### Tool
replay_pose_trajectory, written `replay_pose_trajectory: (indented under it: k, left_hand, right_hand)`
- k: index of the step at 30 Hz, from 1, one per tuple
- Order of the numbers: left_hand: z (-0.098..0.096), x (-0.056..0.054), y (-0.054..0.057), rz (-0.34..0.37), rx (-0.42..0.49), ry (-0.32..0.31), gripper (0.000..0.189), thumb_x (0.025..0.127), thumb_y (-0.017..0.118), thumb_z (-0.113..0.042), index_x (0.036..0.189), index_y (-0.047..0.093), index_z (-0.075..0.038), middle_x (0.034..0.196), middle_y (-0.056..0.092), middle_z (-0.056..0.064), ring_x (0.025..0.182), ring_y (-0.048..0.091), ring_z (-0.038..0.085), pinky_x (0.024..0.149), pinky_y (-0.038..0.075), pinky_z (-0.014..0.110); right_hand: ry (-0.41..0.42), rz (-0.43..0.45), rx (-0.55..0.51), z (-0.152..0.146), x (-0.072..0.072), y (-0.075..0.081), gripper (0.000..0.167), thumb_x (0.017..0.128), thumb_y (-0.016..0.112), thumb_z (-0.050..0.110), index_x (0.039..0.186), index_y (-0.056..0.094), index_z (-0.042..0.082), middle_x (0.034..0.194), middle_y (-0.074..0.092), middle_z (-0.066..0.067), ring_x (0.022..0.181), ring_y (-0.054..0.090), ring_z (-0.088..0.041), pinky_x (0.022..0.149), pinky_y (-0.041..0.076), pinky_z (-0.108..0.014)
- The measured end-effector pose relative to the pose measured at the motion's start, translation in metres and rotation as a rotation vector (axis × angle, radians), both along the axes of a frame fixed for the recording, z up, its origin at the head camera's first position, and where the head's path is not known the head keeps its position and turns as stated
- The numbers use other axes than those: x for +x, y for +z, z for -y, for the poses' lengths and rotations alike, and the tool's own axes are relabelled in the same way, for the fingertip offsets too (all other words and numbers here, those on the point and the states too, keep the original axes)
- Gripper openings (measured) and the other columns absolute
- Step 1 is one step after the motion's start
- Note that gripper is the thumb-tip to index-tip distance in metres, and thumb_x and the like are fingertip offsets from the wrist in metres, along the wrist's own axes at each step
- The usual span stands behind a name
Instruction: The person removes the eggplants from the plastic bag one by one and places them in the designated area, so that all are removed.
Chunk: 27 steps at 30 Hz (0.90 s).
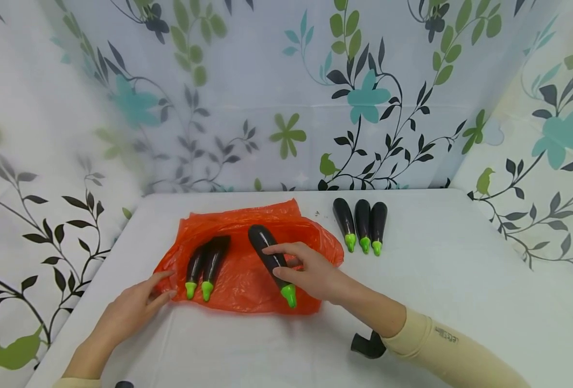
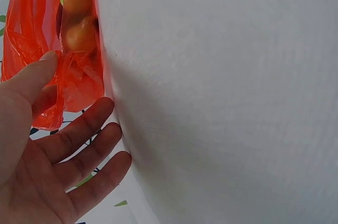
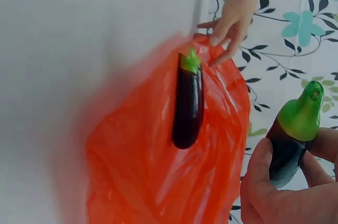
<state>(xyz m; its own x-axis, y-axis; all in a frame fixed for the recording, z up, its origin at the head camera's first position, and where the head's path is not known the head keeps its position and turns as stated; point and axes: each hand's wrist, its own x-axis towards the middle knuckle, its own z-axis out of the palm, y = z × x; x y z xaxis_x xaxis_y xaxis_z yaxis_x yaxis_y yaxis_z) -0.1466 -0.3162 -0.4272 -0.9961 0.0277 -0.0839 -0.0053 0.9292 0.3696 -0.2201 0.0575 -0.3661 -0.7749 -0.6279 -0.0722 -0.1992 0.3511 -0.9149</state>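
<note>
My right hand point(image 1: 311, 269) grips a dark eggplant point(image 1: 263, 241) over the red plastic bag point(image 1: 238, 293). Its bright green stem end point(image 3: 300, 121) points up past the fingers in the right wrist view. Two more eggplants point(image 1: 212, 264) lie side by side in the left part of the bag, stems toward me. At the bag's left edge, my left hand point(image 1: 133, 307) pinches the thin plastic between thumb and index finger. The other fingers point(image 2: 97, 179) of that hand are spread loosely beside the white table.
Three eggplants point(image 1: 362, 223) lie in a row on the white table point(image 1: 437, 280), right of the bag. A black curved object point(image 1: 366, 346) shows beside the right forearm. Behind the table hangs a leaf-patterned curtain point(image 1: 247, 108).
</note>
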Motion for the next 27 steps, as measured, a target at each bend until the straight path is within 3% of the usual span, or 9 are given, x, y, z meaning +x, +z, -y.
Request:
replay_pose_trajectory:
  k: [6,13,16,23,27]
  left_hand:
    - [0.0,0.0,0.001,0.005,0.003,0.001,0.06,0.092,0.065,-0.042,0.137,0.05,-0.004,0.123,0.06,0.027,0.105,0.059,0.044,0.081,0.05,0.061]
    - [0.0,0.0,0.001,0.007,0.005,0.0,0.06,0.093,0.064,-0.042,0.138,0.05,-0.005,0.123,0.06,0.026,0.105,0.059,0.043,0.081,0.05,0.06]
    - [0.001,0.0,0.0,0.005,0.002,-0.001,0.06,0.093,0.064,-0.042,0.138,0.05,-0.005,0.122,0.06,0.026,0.104,0.059,0.043,0.081,0.05,0.06]
    - [0.0,0.0,0.001,0.013,-0.004,0.002,0.061,0.093,0.064,-0.043,0.138,0.05,-0.005,0.123,0.06,0.027,0.106,0.059,0.044,0.081,0.05,0.061]
    - [-0.001,0.0,0.002,0.022,-0.002,0.005,0.062,0.093,0.064,-0.043,0.139,0.049,-0.004,0.125,0.059,0.027,0.108,0.058,0.045,0.082,0.049,0.061]
  right_hand:
    - [-0.066,-0.015,-0.029,-0.01,-0.004,0.013,0.04,0.095,0.066,0.022,0.131,0.058,0.037,0.137,0.046,-0.001,0.114,0.053,-0.026,0.081,0.055,-0.039]
    - [-0.109,-0.086,-0.063,-0.025,-0.013,0.026,0.042,0.096,0.065,0.019,0.134,0.057,0.033,0.134,0.046,-0.004,0.107,0.057,-0.024,0.08,0.055,-0.035]
    - [-0.14,-0.106,-0.046,-0.032,-0.018,0.028,0.042,0.096,0.065,0.02,0.135,0.056,0.034,0.129,0.047,-0.005,0.105,0.056,-0.026,0.081,0.055,-0.037]
    - [-0.208,-0.1,-0.013,-0.049,-0.027,0.029,0.042,0.097,0.063,0.025,0.136,0.055,0.036,0.139,0.042,-0.004,0.118,0.054,-0.027,0.084,0.055,-0.037]
    - [-0.239,-0.108,0.0,-0.057,-0.031,0.031,0.042,0.097,0.063,0.025,0.137,0.054,0.033,0.136,0.047,-0.007,0.113,0.057,-0.027,0.084,0.055,-0.037]
